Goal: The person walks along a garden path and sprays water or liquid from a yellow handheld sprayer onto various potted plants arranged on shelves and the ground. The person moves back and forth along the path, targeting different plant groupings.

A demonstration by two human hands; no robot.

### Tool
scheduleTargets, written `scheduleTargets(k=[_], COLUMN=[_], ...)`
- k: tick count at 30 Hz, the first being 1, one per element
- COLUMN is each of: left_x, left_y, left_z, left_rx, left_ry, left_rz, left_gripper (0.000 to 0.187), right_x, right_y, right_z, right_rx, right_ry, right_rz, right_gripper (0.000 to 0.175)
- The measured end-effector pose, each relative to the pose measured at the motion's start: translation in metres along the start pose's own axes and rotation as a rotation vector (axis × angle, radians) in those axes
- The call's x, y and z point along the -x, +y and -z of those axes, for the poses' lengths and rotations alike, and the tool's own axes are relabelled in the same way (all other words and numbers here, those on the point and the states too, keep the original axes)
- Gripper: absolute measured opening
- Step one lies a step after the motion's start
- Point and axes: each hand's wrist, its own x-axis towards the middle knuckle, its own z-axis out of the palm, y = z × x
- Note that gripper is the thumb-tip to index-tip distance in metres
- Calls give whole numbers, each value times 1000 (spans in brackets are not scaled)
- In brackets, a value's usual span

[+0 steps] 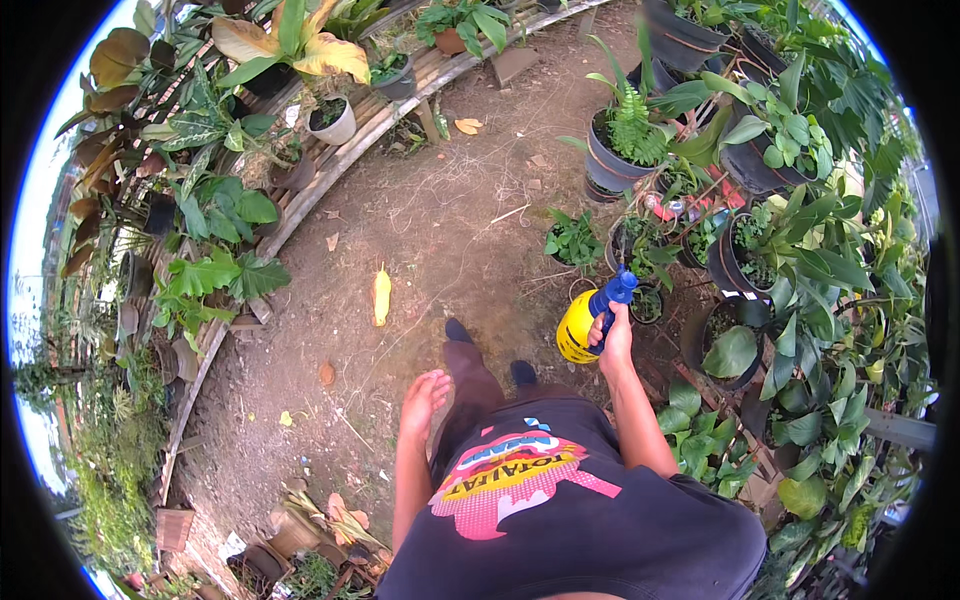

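Note:
A yellow pump sprayer [574, 330] with a blue head and handle is in my right hand [616, 339], its fingers wrapped around the handle. The sprayer's blue nozzle end points away from me, close to several small potted plants. My left hand [426, 403] hangs at my left side over the soil, holding nothing, its fingers loosely curled and partly apart. Nearest to the sprayer are a small black pot [646, 303] and a leafy potted plant [573, 238] on the ground.
A slatted bamboo bench [330, 169] with potted plants curves along the left. Crowded pots, including a grey pot with a fern [616, 161], line the right. On the dirt path [420, 217] lie a yellow leaf [382, 296] and thin strings. Broken pots [292, 532] sit at lower left.

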Motion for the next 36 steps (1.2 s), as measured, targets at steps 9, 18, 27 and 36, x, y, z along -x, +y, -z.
scheduleTargets(k=[9, 18, 27, 36], left_x=[-112, -157, -169, -169], left_y=[148, 176, 181, 164], left_z=[-3, 20, 45, 96], left_rx=[-220, -398, -365, -118], left_ry=[-172, -334, -357, -210], left_rz=[-112, 42, 35, -13], left_gripper=[31, 33, 33, 37], right_x=[-37, -82, -62, -77], right_y=[23, 117, 126, 128], right_z=[-30, -20, -14, -65], right_rx=[-207, 299, 223, 39], right_ry=[201, 196, 164, 33], right_rz=[-67, -225, -279, -232], right_gripper=[45, 45, 44, 52])
